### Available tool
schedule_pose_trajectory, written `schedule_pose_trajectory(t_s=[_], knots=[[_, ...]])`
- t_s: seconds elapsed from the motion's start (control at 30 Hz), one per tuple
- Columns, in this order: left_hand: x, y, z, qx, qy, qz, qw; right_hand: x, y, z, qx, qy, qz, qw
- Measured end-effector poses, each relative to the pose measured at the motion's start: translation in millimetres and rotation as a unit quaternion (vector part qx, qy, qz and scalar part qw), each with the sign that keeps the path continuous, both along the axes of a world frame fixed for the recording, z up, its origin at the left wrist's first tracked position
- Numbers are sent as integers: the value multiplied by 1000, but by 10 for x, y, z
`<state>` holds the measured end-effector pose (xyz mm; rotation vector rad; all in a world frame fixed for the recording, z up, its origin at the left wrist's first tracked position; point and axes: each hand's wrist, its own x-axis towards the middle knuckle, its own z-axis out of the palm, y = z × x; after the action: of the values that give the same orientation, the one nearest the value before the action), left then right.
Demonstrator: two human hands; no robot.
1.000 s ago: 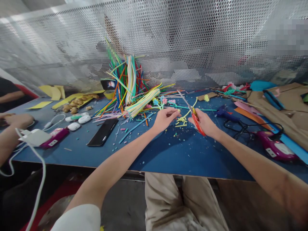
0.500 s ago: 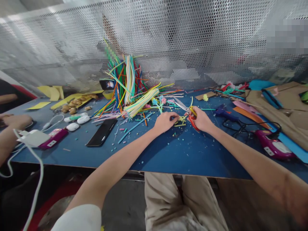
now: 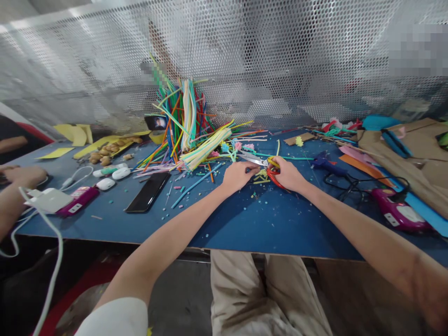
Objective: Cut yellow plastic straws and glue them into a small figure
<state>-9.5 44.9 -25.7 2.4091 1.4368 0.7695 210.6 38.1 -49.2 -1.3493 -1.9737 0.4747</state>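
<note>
My right hand [image 3: 289, 174] is closed round the red and yellow handles of a pair of scissors [image 3: 261, 161], whose metal blades point left. My left hand [image 3: 239, 176] is pinched just below the blades; whatever it holds, if anything, is too small to make out. Beneath both hands lie short yellow pipe cleaner pieces [image 3: 261, 176] among tiny coloured clippings. Just behind my left hand are small pipe cleaner flowers [image 3: 238, 146] in blue and pink. A bundle of pale yellow and teal pipe cleaners [image 3: 206, 149] rests behind and to the left.
A black phone [image 3: 148, 193] lies left of my hands. Farther left are white earbuds with a case, a purple power strip [image 3: 77, 201] and another person's hand [image 3: 26, 177]. On the right lie a blue glue gun [image 3: 327, 163], its cable, a second purple power strip [image 3: 399, 210] and cardboard.
My right hand and the scissors have moved left, bringing the blades above my left fingers. The blades look closer together now. My left hand has shifted slightly left.
</note>
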Motion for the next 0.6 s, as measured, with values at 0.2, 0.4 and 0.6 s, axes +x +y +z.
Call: schedule_pose_trajectory(t_s=[0.2,0.4,0.6], knots=[[8,-20,1,19,-12,-48,999,63,51,-34,-9,67,2,998],[76,-63,-11,40,36,-112,992,36,32,7,-12,2,-5,1000],[70,-58,-20,26,47,-82,995,-60,-32,64,5,-27,-3,1000]])
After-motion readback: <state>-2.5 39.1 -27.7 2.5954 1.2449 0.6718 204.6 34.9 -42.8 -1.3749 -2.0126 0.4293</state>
